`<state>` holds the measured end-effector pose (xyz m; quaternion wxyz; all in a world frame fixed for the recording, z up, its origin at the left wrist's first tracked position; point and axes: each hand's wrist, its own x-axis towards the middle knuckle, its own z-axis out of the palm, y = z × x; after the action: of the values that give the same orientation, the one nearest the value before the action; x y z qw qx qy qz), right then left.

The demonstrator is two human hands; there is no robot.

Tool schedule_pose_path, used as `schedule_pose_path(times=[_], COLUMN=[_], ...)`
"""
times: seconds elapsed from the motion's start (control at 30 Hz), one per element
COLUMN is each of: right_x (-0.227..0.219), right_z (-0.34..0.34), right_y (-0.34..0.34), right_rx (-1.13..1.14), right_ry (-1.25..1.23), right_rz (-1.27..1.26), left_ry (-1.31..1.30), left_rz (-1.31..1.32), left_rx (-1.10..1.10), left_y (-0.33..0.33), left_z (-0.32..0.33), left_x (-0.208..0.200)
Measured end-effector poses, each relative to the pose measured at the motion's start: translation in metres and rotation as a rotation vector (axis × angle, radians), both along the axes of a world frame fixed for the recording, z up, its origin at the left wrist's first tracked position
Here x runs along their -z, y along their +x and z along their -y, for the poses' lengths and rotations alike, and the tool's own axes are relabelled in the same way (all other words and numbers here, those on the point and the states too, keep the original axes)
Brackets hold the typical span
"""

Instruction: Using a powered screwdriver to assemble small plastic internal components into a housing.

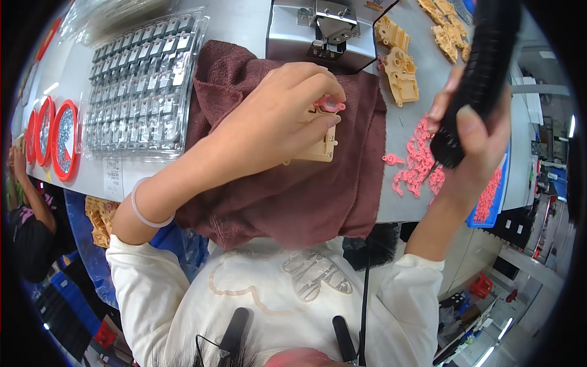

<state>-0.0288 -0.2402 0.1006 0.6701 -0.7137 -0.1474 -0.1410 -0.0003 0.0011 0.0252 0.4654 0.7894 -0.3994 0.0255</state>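
Head view: brown towel (275, 196) nearest. Above it, left hand (299, 98) pinches a tan housing (320, 151), pink part (331, 105) at its upper end; fingers hide much, seating unclear. Right hand (480, 144) wraps a black power driver (486, 64), top cut off, across loose pink pieces (418, 150). Right forearm partly covers blue tray (483, 224). Beyond: silver machine (286, 46), cropped above; clear tray (197, 67) of grey parts.

Left hand (290, 104) covers much of the beige housing (319, 150); contact beneath the palm is not visible. Black handheld tool (480, 79) runs past the upper edge, masks part of the right hand (480, 144); its tip is indistinct. Silver machine (292, 46) is cut off above.
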Motion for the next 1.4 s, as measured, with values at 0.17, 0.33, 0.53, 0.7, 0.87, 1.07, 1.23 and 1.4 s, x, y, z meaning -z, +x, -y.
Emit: schedule_pose_path(times=[0.17, 0.33, 0.53, 0.7, 0.87, 1.07, 1.23, 1.4], right_x=[-0.004, -0.016, -0.001, 0.011, 0.009, 0.016, 0.021, 0.026], right_z=[-0.016, -0.091, -0.099, -0.101, -0.103, -0.103, -0.105, -0.102], right_y=[0.065, 0.088, 0.106, 0.111, 0.107, 0.106, 0.106, 0.101], right_rx=[-0.332, 0.224, 0.261, 0.24, 0.264, 0.254, 0.344, 0.357], right_ry=[0.156, 0.149, 0.034, 0.035, -0.018, -0.02, -0.066, -0.101], right_rz=[0.083, 0.173, 0.343, 0.39, 0.351, 0.394, 0.413, 0.411], left_ry=[-0.137, -0.038, -0.116, -0.135, -0.17, -0.156, -0.178, -0.181], left_rz=[-0.016, -0.031, 0.01, 0.005, 0.019, 0.025, 0.038, 0.047], left_rx=[-0.094, -0.044, -0.09, -0.115, -0.107, -0.116, -0.124, -0.132], left_y=[0.005, 0.007, 0.006, 0.005, 0.005, 0.004, 0.005, 0.004], left_z=[0.008, 0.003, 0.007, 0.008, 0.008, 0.008, 0.008, 0.01], left_x=[0.007, 0.006, 0.013, 0.018, 0.018, 0.018, 0.02, 0.02])
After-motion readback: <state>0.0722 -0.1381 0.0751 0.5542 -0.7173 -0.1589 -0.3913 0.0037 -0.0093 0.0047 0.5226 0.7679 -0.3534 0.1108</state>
